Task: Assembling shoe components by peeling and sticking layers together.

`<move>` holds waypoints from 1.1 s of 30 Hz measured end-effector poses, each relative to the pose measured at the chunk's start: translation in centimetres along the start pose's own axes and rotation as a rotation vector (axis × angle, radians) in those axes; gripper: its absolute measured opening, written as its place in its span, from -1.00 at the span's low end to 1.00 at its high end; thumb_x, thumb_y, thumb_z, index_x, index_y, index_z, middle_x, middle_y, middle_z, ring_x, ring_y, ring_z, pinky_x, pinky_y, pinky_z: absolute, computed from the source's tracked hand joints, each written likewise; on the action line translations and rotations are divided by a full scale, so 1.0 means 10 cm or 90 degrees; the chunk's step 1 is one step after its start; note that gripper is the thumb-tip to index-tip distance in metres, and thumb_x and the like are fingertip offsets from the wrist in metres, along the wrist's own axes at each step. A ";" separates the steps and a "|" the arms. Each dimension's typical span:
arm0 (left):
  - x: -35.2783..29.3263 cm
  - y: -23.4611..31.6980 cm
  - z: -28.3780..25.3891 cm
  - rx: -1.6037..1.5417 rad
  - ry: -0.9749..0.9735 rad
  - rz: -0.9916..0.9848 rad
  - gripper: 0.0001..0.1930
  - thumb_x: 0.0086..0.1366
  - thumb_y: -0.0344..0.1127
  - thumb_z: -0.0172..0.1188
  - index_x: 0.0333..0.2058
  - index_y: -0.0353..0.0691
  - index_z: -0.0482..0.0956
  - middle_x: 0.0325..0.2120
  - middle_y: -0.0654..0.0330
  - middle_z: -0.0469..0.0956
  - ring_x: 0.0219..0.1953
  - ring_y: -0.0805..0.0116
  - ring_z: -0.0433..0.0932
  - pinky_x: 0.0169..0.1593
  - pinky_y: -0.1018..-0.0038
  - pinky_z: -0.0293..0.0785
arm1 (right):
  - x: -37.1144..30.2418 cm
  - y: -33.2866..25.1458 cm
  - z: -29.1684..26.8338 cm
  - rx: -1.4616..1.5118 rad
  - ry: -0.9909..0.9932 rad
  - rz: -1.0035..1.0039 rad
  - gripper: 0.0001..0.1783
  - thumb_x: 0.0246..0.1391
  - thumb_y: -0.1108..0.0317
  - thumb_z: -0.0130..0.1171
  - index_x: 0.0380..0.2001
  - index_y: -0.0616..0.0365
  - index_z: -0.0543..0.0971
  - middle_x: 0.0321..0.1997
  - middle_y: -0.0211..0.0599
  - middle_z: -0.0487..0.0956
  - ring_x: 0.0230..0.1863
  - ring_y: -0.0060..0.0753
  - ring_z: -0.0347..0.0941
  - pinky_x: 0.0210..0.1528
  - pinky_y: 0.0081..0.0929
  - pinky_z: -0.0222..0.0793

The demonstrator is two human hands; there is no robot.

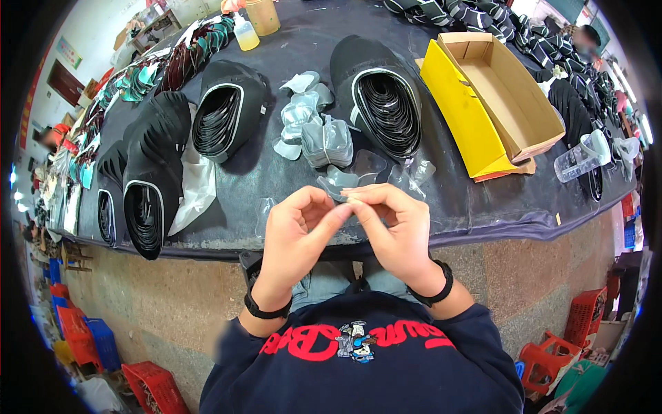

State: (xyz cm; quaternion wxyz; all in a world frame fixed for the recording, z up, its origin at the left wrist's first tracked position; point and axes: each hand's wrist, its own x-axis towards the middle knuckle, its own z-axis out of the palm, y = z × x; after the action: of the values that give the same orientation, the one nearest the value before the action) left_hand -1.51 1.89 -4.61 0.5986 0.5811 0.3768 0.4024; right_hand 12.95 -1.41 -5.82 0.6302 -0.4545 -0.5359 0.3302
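Note:
My left hand [295, 224] and my right hand [396, 224] meet above the near edge of the table, thumbs and fingertips pinched together. Between them is a small curved piece of translucent grey plastic [336, 179], its far part sticking out beyond my fingers. Just past it stands a bundled stack of clear plastic pieces [327, 143], with loose clear pieces [300, 114] heaped behind. Flat transparent pieces [411, 178] lie right of my fingertips, and another clear piece [265, 215] lies beside my left hand.
Nested stacks of black shoe uppers [231, 110] with white-edged openings lie left, and another stack [383, 96] sits ahead. Right stand a yellow open cardboard box [458, 114] and a clear plastic cup [579, 162]. A bottle of yellow liquid [246, 36] stands far back.

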 end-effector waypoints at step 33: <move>-0.04 0.12 0.16 0.011 0.059 0.097 -0.83 0.12 -0.48 0.17 -0.28 -0.39 0.51 -0.35 0.14 0.53 -0.32 0.49 0.48 -0.25 0.58 0.39 | -0.01 -0.10 -0.32 0.178 -0.052 0.240 -0.91 0.05 0.46 0.10 -0.38 0.27 0.52 -0.44 -0.44 0.53 -0.42 -0.71 0.42 -0.34 -0.70 0.38</move>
State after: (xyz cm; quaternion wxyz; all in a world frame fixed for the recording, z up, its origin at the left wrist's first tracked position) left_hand -0.23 0.86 -3.39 0.5428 0.5941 0.3624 0.4701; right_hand 15.92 -2.61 -4.95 0.5916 -0.4413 -0.4159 0.5313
